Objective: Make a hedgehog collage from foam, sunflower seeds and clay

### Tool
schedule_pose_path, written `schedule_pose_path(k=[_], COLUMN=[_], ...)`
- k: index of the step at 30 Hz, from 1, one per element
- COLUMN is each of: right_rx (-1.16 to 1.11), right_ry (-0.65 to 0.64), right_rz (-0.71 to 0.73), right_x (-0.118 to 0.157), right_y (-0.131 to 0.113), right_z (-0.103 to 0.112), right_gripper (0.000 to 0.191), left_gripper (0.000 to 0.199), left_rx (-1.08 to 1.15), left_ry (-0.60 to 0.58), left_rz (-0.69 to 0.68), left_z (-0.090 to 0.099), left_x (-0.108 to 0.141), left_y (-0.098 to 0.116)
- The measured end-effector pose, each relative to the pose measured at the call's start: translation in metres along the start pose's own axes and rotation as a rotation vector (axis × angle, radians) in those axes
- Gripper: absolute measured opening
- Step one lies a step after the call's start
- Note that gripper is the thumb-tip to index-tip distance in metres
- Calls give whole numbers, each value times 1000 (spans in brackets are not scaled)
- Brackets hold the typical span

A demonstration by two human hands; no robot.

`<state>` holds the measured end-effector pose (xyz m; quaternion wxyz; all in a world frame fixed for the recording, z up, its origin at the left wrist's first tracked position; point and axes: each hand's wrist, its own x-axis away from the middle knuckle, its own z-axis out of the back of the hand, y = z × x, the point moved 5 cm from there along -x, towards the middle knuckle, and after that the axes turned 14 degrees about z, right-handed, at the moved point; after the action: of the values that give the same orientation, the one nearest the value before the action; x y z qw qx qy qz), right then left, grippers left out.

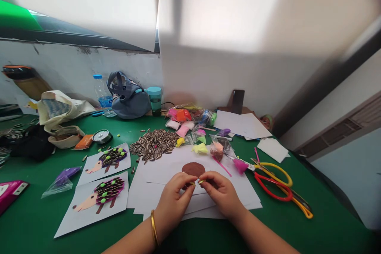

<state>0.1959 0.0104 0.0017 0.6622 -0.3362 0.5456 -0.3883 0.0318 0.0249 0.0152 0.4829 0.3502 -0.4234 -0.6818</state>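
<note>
My left hand (175,196), with a gold bangle on its wrist, is closed in a pinch over white paper. My right hand (222,194) is pinched too, its fingertips close to the left ones. Between each thumb and forefinger shows a small bit of yellow clay (201,181); the two bits look apart. Just beyond the fingers a flat brown clay shape (193,169) lies on the stacked white paper (157,196), its near part hidden by my hands. A lump of pale yellow clay (200,149) sits farther back on the paper.
Sunflower seeds (154,145) are heaped behind the paper. Two hedgehog pictures (68,216) lie at left, near a purple clay packet (64,176). Scissors (274,182) with red and yellow handles rest at right. Clay packets (181,116), a cup (154,99) and a bag (129,101) stand at the back.
</note>
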Motion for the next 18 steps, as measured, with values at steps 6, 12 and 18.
schedule_pose_path(k=[6,12,18], right_rx=[41,74,111], right_ry=[-57,-96,-42], right_rz=[-11,33,18], right_x=[0,0,-2], right_y=[0,-3,0], right_z=[-3,-4,3], right_gripper=[14,15,14], left_gripper=[10,26,20], left_rx=[-122,-195,-121], left_ry=[4,-4,51], left_rz=[-5,-27,-26], left_z=[-2,-3,4], left_x=[2,2,1], left_y=[1,0,0])
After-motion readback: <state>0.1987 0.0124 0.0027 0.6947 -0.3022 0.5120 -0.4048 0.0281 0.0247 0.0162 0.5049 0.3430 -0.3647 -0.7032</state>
